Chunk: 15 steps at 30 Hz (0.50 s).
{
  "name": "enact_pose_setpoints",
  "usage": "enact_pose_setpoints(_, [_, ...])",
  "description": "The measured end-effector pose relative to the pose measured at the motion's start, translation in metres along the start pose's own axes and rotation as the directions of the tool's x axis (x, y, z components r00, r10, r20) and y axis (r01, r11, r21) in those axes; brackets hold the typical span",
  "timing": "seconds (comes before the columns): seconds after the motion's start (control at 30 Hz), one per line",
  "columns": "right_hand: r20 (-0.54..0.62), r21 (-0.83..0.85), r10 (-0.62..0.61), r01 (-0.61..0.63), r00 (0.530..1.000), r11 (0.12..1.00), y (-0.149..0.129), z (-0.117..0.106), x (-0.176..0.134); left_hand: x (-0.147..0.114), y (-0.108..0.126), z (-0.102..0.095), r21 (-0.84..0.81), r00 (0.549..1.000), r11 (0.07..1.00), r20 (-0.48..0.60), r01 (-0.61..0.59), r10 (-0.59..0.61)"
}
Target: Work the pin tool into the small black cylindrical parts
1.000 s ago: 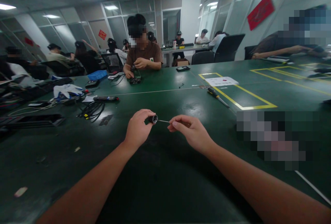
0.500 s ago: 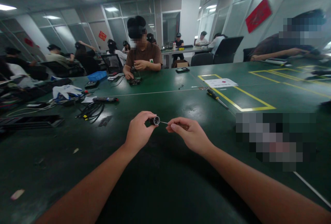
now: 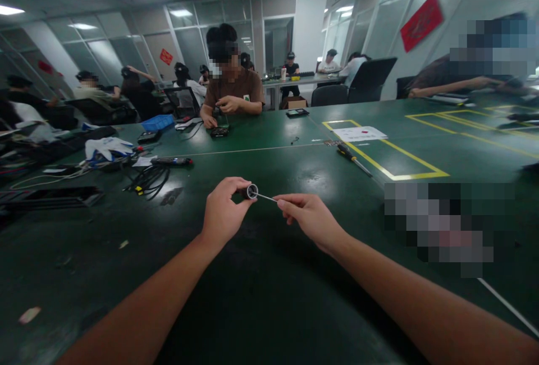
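Between thumb and fingers, my left hand (image 3: pixel 222 210) grips a small dark cylinder with a silver rim (image 3: pixel 255 194), its hollow end turned towards me and to the right. My right hand (image 3: pixel 310 216) pinches a thin metal rod (image 3: pixel 268 197). The rod's far end reaches the mouth of the cylinder; how deep it goes I cannot tell. Any handle of the rod is hidden by the right hand. Both hands are held above the green table (image 3: pixel 252 297).
Beyond my right hand lies a yellow-and-black screwdriver (image 3: pixel 346 152) near a paper sheet (image 3: pixel 364 134) and yellow tape. At left are cables (image 3: pixel 147 182), a dark pen-like tool (image 3: pixel 172 162), gloves (image 3: pixel 108 149) and a blue tray (image 3: pixel 158 123). A person (image 3: pixel 233 90) works opposite.
The rod's end has come up to the cylinder's mouth, and more of its shaft shows. My left hand has shifted slightly up and left with the cylinder.
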State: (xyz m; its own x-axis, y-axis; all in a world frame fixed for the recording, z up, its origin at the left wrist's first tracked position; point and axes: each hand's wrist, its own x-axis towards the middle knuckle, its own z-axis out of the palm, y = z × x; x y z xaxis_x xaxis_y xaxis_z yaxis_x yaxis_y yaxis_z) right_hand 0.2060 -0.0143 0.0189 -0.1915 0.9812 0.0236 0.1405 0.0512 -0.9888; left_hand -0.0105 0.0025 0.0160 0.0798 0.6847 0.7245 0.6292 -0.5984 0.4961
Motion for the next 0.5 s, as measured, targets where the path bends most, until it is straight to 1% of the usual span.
enact_pose_setpoints(0.13, [0.027, 0.027, -0.002, 0.001, 1.0, 1.0, 0.0072, 0.0007, 0.0024, 0.0001, -0.0004, 0.0001, -0.002, 1.0, 1.0, -0.003, -0.01, 0.01])
enact_pose_setpoints(0.2, [0.055, 0.123, 0.007, -0.013, 0.998, 0.992, 0.0097, 0.001, 0.0039, 0.0, -0.0019, 0.0009, -0.026, 1.0, 1.0, -0.01, 0.002, -0.002])
enact_pose_setpoints(0.3, [0.102, 0.324, 0.025, -0.057, 0.994, 0.944, 0.0101, 0.0007, 0.0062, 0.0, -0.0046, 0.0025, -0.08, 0.999, 0.996, -0.027, 0.032, -0.034])
enact_pose_setpoints(0.33, [0.095, 0.342, 0.021, -0.053, 0.995, 0.938, 0.0093, 0.0002, 0.0067, 0.0001, -0.0052, 0.0028, -0.078, 0.999, 0.996, -0.031, 0.031, -0.034])
enact_pose_setpoints(0.4, [0.048, 0.276, -0.009, -0.005, 0.999, 0.961, 0.0066, -0.0011, 0.007, 0.0003, -0.0056, 0.0028, -0.041, 0.999, 0.999, -0.035, 0.012, -0.013])
enact_pose_setpoints(0.5, [-0.012, 0.096, -0.062, 0.063, 0.998, 0.993, 0.0015, -0.0028, 0.0052, 0.0004, -0.004, 0.0019, 0.001, 0.999, 1.0, -0.038, -0.015, 0.015])
